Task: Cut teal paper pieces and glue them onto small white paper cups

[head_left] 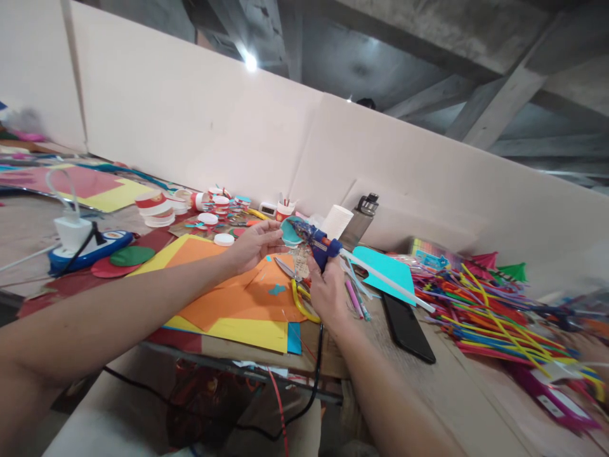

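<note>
My right hand (327, 289) is wrapped round the handle of a blue hot glue gun (325, 249), a long white glue stick (387, 279) poking out of its back. The gun's nozzle points left, at a light-blue paper piece (289, 233) that my left hand (259, 243) pinches at its edge. Whether the nozzle touches the paper I cannot tell. Below the hands lie scissors (304, 298) with yellow handles and orange paper sheets (228, 298) on top of yellow ones.
Paper cups (155, 206) and small white-lidded tubs stand at the back left. A blue power strip (90, 251) is at the left. To the right are a black phone (408, 327), a bottle (360, 222) and many coloured pipe cleaners (495, 317). The glue gun's black cord (318, 374) hangs over the table edge.
</note>
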Tool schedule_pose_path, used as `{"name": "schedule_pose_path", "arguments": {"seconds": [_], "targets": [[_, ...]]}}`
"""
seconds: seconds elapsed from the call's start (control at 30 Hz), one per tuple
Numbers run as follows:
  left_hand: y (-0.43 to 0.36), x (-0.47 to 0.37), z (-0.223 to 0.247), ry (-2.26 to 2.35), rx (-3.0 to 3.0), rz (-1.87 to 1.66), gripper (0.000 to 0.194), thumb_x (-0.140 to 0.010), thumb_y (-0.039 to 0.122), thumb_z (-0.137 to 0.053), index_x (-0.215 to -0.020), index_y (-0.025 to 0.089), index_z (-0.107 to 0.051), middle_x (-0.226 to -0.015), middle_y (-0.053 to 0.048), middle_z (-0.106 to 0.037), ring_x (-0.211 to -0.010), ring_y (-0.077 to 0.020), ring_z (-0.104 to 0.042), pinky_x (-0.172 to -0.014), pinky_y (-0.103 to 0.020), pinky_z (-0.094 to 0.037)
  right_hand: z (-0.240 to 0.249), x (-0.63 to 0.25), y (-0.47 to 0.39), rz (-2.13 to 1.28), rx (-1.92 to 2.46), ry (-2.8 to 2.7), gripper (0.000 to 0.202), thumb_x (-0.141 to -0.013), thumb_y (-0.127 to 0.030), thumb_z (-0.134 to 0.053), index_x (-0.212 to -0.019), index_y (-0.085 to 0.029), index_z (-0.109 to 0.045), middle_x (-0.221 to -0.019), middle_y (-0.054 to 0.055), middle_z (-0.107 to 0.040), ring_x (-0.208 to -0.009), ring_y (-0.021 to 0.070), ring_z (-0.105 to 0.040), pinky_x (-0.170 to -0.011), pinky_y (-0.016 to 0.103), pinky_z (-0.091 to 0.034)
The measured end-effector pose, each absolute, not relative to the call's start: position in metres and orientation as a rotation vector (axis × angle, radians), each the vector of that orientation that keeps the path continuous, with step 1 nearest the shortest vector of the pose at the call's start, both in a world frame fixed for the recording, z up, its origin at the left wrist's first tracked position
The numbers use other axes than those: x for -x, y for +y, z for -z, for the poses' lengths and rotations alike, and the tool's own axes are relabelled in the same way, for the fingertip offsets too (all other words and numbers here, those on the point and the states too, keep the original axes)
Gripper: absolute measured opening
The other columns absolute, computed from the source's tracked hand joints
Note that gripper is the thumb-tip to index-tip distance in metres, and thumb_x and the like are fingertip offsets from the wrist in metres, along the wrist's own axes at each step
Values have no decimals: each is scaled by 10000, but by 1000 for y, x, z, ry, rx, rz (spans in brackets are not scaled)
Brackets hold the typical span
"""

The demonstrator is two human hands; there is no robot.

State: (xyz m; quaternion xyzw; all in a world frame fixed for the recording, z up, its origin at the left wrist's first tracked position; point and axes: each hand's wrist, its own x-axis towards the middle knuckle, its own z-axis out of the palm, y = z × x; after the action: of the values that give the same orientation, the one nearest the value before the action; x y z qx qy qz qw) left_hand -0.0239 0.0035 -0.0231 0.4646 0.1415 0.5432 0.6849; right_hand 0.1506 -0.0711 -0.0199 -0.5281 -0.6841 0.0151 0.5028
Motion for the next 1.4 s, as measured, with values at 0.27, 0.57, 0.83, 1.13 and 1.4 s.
{"name": "schedule_pose_path", "arguments": {"seconds": [0.27,0.57,0.83,1.13,1.4], "targets": [[7,28,20,323,-1112,-1196,400,-726,245,-783,-1085,182,-616,-940,-49,-713,-824,-175,-701,-697,-303,-586,23,-150,-69,-67,1255,-1706,348,-903,-345,-450,-1146,-126,-571,-1110,165,-652,-1052,275,-578,-956,423,-425],[5,27,20,370,-1083,-1199,349,-744,342,-768,-994,154,-613,-830,-49,-723,-664,-160,-706,-666,-315,-600,23,-150,-68,-53,1261,-1701,328,-905,-341,-461,-1142,-143,-574,-1112,156,-652,-1051,275,-582,-940,416,-437],[3,25,21,439,-1045,-1265,306,-755,330,-754,-956,148,-611,-813,-47,-717,-670,-162,-705,-693,-326,-590,22,-149,-69,-91,1251,-1641,240,-900,-331,-473,-1049,-173,-576,-1020,121,-673,-965,255,-600,-907,405,-447],[22,37,22,557,-836,-1427,110,-772,208,-635,-838,122,-614,-770,-65,-717,-698,-167,-686,-693,-326,-573,23,-162,-60,-401,1310,-1445,235,-869,-391,-478,-970,-192,-551,-728,-5,-606,-560,145,-545,-593,300,-475],[24,40,17,592,-729,-1431,127,-763,191,-547,-842,116,-611,-685,-62,-693,-669,-174,-675,-712,-349,-582,31,-203,-24,-324,1597,-1416,159,-801,-314,-535,-812,-165,-587,-562,-10,-566,-472,151,-536,-465,264,-420]]}}
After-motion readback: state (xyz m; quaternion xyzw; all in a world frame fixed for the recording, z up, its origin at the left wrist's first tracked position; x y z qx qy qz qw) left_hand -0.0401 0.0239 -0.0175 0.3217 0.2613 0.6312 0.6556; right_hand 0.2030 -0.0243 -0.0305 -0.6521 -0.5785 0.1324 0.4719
